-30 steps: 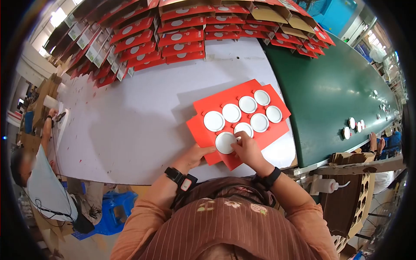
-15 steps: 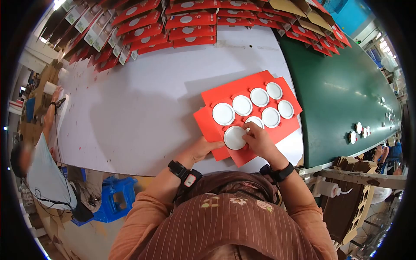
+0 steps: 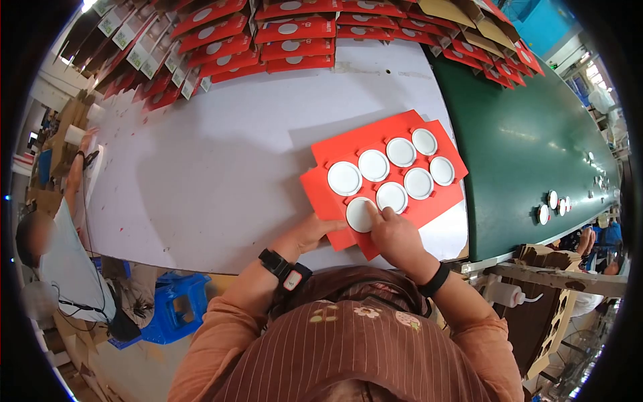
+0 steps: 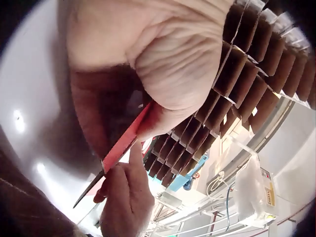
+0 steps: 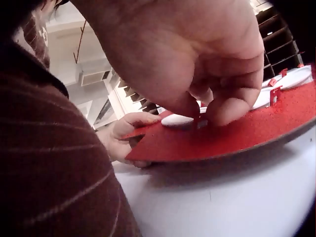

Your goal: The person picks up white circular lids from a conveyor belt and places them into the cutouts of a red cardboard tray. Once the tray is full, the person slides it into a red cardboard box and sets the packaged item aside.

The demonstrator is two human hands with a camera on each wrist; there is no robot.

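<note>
A red card sheet (image 3: 422, 210) carries two rows of white discs (image 3: 418, 183), with small red tabs standing beside the discs. My left hand (image 3: 306, 232) grips the near left corner of the sheet, thumb on top and fingers underneath. In the left wrist view the sheet (image 4: 127, 138) is seen nearly edge-on within that grip. My right hand (image 3: 396, 236) is at the nearest white disc (image 3: 360, 216), one finger lying over its right side. From the right wrist, the thumb and a fingertip close around a small red tab (image 5: 201, 121) next to that disc (image 5: 177, 120).
Stacked red boxes (image 3: 298, 50) with round white marks stand at the table's far side. A green conveyor belt (image 3: 516, 154) runs along the right, bearing a few white discs (image 3: 543, 214). Another person (image 3: 77, 264) works at the left, near a blue stool (image 3: 175, 308).
The head view shifted, so the sheet appears farther right. My right hand has turned, and its fingers shifted from between the two nearest discs to the nearest one. The left hand keeps its grip.
</note>
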